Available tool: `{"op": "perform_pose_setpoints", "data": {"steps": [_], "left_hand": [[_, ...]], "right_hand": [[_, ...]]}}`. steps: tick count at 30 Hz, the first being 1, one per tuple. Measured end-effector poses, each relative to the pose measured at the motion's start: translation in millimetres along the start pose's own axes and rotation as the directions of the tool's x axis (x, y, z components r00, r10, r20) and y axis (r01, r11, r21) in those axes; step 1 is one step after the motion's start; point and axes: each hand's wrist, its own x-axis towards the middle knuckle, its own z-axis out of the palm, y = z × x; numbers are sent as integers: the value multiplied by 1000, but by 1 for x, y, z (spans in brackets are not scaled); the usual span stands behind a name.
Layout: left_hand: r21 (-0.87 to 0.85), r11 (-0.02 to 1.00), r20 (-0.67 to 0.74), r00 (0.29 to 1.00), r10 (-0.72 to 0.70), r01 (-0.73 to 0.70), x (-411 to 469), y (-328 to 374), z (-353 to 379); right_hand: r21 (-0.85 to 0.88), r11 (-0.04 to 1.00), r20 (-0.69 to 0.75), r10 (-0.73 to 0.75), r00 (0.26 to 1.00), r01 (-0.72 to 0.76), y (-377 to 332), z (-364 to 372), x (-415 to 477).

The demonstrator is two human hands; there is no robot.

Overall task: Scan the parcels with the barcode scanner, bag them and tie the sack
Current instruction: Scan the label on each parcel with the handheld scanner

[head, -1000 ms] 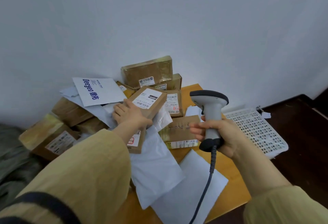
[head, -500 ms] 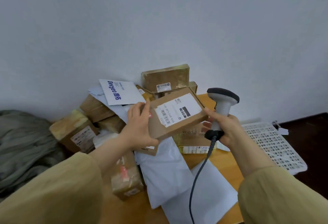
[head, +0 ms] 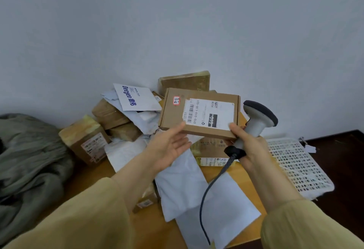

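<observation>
Friend: Parcel first. Where is it?

Me: The brown box (head: 171, 118) is up over the table (head: 94, 173), between my two hands. Its long side runs left to right, and the label (head: 216, 110) faces up at me.

Friend: What are your hands doing?

Me: My left hand (head: 169, 147) is flat, palm up, with its fingertips touching the near edge of the box. My right hand (head: 250, 148) is wrapped round the handle of the scanner (head: 256, 124), and its thumb touches the box's near right corner.

Friend: Is the scanner close?

Me: Yes, just beside the right end of the box. But its head seems to look away from the label. The barcode (head: 190, 113) sits at the label's left end, nearer my left hand. I think I must turn the scanner toward it.
</observation>
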Motion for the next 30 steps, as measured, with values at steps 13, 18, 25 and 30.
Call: {"op": "perform_pose_setpoints", "data": {"steps": [13, 18, 25, 30], "left_hand": [[334, 917, -75, 964, 256, -217, 7, -1, 14], [489, 832, -20, 950, 311, -262, 6, 4, 15], [581, 768, 30, 950, 310, -269, 12, -3, 13], [586, 772, 67, 964, 256, -246, 19, -18, 15]], "right_hand": [[-394, 896, 133, -163, 978, 203, -24, -44, -49], [-350, 927, 308, -21, 951, 134, -34, -37, -67], [-476, 871, 312, 38, 949, 121, -34, -37, -90], [-565, 813, 230, -11, 973, 142, -23, -45, -107]]}}
